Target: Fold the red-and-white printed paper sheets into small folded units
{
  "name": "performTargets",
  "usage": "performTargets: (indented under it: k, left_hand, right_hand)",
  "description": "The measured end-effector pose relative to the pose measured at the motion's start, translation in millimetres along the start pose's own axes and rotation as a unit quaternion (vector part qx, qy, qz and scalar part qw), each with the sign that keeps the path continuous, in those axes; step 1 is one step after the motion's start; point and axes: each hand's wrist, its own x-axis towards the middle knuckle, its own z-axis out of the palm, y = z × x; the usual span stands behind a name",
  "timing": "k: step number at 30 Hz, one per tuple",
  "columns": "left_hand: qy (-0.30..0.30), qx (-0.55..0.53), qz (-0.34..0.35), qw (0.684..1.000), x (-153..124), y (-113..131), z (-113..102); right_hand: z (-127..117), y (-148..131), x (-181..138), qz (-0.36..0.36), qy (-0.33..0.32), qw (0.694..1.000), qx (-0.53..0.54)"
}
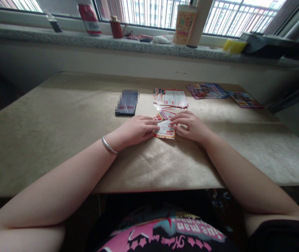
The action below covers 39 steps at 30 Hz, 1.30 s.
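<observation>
L hand (pixel 142 129) and R hand (pixel 191 125) meet over a few printed cards (pixel 165 130) at mid-table, directly in front of the wearer. L fingers grasp the left edge, R fingers the right; hold looks light, tho how firm can't be told. Two-sided hold prob. keeps the cards square & flat, w/ the print uncovered betw. the hands. Forearms rest on the table (pixel 67 150), prob. for steadiness.

Just beyond: a loose pile (pixel 176 98), white & red-edged, prob. kept close for easy reach. Purple-blue stack (pixel 208 91) and a similar batch (pixel 245 99) lie farther R, seemingly sorted apart by design. Phone (pixel 126 103), flat, L of pile, prob. parked clear of the cards.

On the sill (pixel 144 46), prob. to free up table space: red-and-white can (pixel 89 21), contents n/a to view; patterned cup (pixel 183 26), upright, fill can't be told; small clear bottle (pixel 54 23), tilted in view, dark contents at bottom.
</observation>
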Motion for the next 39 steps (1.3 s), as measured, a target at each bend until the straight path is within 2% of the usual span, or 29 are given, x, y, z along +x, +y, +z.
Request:
performTargets:
  k: [8, 13, 21, 26, 29, 32, 35, 39]
  left_hand:
    - [0.024, 0.005, -0.016, 1.0, 2.5, -4.9, 5.9]
    - [0.001, -0.014, -0.048, 0.999, 3.2, -4.3, 7.3]
    - [0.006, -0.079, -0.077, 0.994, 6.1, -5.1, 13.2]
    - [0.019, -0.104, -0.045, 0.993, 5.5, -8.3, 18.1]
    - [0.044, -0.105, -0.012, 0.993, 5.3, -7.5, 19.3]
    - [0.059, -0.084, -0.026, 0.994, 6.3, -4.4, 18.1]
    - [0.053, -0.082, -0.049, 0.994, 7.8, -1.0, 15.5]
    - [0.024, -0.102, -0.062, 0.993, 8.3, 3.5, 8.9]
  right_hand:
    - [-1.0, -0.5, 1.3, -0.03, -0.064, 0.997, 0.021]
    - [0.6, 1.4, 1.2, -0.042, -0.053, 0.998, 0.005]
    - [2.1, -0.5, 3.5, -0.031, -0.042, 0.999, -0.013]
    - [4.0, -8.8, 4.3, -0.013, -0.019, 0.998, -0.064]
    - [5.3, -15.6, 3.7, 0.043, -0.001, 0.997, -0.064]
    - [5.9, -19.8, 2.8, 0.135, 0.003, 0.99, -0.041]
    - [5.8, -21.2, 3.2, 0.196, 0.016, 0.98, -0.012]
    - [5.3, -18.1, 5.5, 0.239, 0.041, 0.97, 0.007]
